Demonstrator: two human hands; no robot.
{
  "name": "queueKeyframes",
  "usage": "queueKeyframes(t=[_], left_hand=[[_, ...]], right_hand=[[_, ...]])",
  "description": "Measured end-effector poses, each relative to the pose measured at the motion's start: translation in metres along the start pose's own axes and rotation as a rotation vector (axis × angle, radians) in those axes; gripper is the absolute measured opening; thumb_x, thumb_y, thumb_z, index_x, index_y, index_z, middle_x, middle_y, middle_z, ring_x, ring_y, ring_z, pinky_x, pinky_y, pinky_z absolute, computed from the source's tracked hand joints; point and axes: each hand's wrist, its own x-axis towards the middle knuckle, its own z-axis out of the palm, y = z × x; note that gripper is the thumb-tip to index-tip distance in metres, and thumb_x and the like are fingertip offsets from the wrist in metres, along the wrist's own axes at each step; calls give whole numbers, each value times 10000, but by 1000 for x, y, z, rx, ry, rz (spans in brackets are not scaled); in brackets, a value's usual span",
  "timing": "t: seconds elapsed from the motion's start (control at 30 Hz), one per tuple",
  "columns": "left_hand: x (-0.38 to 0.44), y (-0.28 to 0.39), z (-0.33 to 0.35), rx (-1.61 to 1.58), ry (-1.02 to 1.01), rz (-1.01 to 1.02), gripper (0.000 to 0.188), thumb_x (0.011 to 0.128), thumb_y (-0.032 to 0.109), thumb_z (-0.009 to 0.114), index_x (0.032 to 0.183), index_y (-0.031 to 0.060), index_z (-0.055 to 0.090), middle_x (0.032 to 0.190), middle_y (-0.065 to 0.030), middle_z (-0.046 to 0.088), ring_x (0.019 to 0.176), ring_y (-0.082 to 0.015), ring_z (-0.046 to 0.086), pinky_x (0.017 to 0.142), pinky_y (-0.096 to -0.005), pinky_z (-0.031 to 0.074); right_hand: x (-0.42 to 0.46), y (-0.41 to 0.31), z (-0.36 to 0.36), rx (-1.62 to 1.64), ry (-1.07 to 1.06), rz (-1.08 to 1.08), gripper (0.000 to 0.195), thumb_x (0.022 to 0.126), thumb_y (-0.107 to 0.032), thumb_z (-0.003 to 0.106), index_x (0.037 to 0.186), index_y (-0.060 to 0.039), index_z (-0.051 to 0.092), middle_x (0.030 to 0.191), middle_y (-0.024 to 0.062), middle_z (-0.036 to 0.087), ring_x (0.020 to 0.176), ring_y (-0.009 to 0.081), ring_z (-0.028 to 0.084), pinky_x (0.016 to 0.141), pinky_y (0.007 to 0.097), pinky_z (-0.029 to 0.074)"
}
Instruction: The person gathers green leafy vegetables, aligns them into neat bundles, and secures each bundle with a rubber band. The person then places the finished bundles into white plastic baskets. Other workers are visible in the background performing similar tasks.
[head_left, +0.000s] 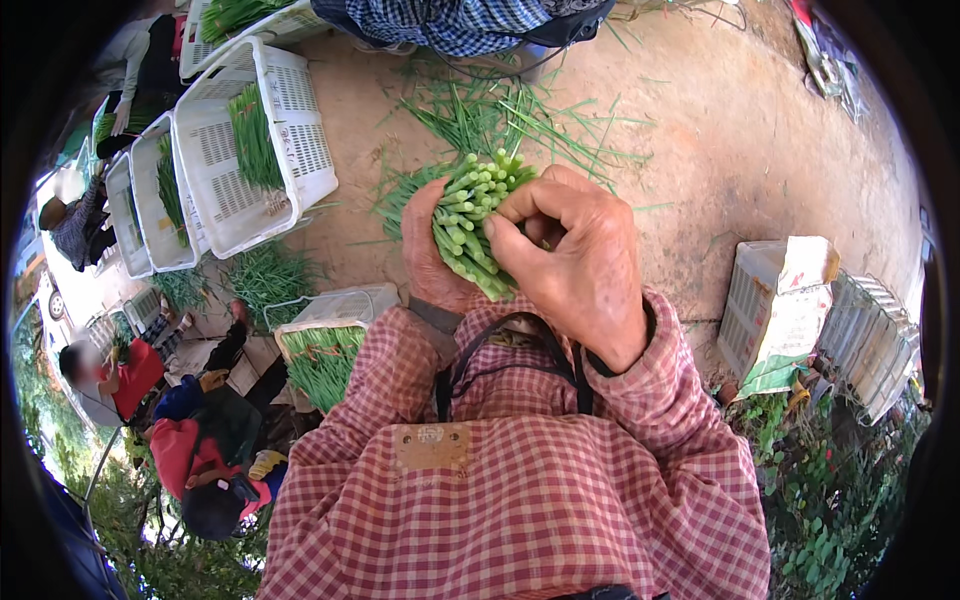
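Observation:
A thick bundle of green vegetable stalks (469, 217) is held upright before my chest, its pale cut ends facing the camera. My left hand (431, 251) is wrapped around the bundle's left side. With thumb and forefinger bent together, my right hand (574, 251) touches the stalk ends at the bundle's right side; whether a stalk is pinched between them cannot be told. Beyond the bundle, loose green stalks and leaves (480, 124) lie scattered on the ground.
White plastic crates (300, 127) with green bundles stand at the upper left. Near my left elbow is another crate (337, 307) full of greens. A carton-covered crate (757, 315) stands at the right. A person in blue checks (480, 22) is opposite; several people are at the left.

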Motion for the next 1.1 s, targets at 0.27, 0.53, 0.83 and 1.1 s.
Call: queueKeyframes(t=[0.27,0.53,0.83,1.1], left_hand=[[-3,-6,-5,17,14,-34,527,983,215,719,1442,33,537,1398,-140,615,1250,-275,626,1058,-431,539],[-9,-18,-21,-89,48,-106,535,966,186,748,1441,36,554,1398,-122,621,1256,-259,615,1070,-416,522],[-31,-39,-43,226,-76,-128,547,947,153,781,1440,39,573,1397,-102,628,1264,-240,603,1085,-400,504],[-37,-54,-49,575,-183,-45,561,929,124,810,1438,43,589,1397,-85,635,1271,-223,591,1097,-386,487]], right_hand=[[6,3,-5,101,188,-109,138,721,2,716,708,-44,586,681,24,520,587,103,469,533,284,372],[-8,65,-57,69,271,155,251,910,-130,780,724,-46,633,618,-42,489,563,66,391,514,274,331],[-32,74,-32,-76,-21,101,88,843,-75,729,817,-25,662,721,152,618,677,332,649,638,431,493],[-33,52,-16,52,-109,108,184,854,-142,771,777,-3,679,652,150,614,554,300,592,548,414,458]])
